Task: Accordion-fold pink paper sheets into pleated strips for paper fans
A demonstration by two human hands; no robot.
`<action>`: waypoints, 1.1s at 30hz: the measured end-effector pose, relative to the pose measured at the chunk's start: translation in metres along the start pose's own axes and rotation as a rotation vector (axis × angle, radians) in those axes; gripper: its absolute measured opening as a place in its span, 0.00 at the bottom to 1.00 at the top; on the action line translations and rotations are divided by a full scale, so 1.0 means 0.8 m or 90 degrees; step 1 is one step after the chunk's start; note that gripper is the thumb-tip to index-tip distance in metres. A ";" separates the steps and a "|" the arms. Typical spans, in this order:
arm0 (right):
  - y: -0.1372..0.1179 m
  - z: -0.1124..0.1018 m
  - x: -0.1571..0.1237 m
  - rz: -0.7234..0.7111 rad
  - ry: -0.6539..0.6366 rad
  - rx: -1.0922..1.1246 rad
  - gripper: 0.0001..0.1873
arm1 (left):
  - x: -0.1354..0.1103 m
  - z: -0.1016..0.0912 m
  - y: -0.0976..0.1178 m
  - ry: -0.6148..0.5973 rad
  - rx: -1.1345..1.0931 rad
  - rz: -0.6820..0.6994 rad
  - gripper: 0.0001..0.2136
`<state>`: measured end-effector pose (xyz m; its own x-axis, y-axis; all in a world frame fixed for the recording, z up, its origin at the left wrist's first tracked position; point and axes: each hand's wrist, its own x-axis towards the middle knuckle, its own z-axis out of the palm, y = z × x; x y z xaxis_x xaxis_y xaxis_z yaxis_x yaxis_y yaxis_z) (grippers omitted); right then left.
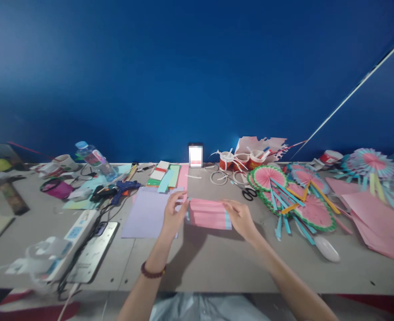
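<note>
A pink sheet of paper with light blue edges at both short ends and crosswise fold lines is held up a little over the grey table. My left hand pinches its left edge between thumb and fingers. At the opposite edge, my right hand grips the upper right corner. Beneath and left of my left hand lies a lilac sheet of paper. Black-handled scissors rest on the table beyond my right hand.
Several pink and green paper fans and a white computer mouse lie to the right. Leftward are a power strip, a phone, a blue glue gun and a water bottle. A small bright screen stands against the blue wall.
</note>
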<state>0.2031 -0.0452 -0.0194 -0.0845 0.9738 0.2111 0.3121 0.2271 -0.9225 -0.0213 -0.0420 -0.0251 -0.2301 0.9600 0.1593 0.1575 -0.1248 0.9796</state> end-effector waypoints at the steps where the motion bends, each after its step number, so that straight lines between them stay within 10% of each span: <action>1: -0.001 0.002 -0.001 -0.076 0.016 -0.057 0.21 | -0.004 0.002 0.003 0.047 0.044 0.037 0.14; 4: -0.001 0.007 -0.005 -0.243 0.076 -0.231 0.18 | -0.019 0.013 0.012 0.147 0.109 0.087 0.10; 10: -0.002 0.024 -0.014 -0.412 0.073 -0.436 0.18 | -0.047 0.045 0.020 -0.173 -0.099 -0.023 0.13; 20: 0.011 0.044 -0.027 -0.349 -0.068 -0.372 0.30 | -0.040 0.045 0.010 -0.173 -0.152 -0.095 0.10; 25: 0.015 0.036 -0.025 -0.362 -0.089 -0.362 0.27 | -0.035 0.034 0.004 -0.139 0.068 0.028 0.03; 33: 0.024 0.005 0.005 -0.378 0.117 -0.458 0.21 | -0.033 0.022 -0.008 -0.059 0.567 0.366 0.14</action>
<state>0.2048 -0.0372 -0.0374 -0.2854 0.6701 0.6852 0.7795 0.5782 -0.2409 0.0005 -0.0622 -0.0380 0.1707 0.8349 0.5232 0.8735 -0.3739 0.3117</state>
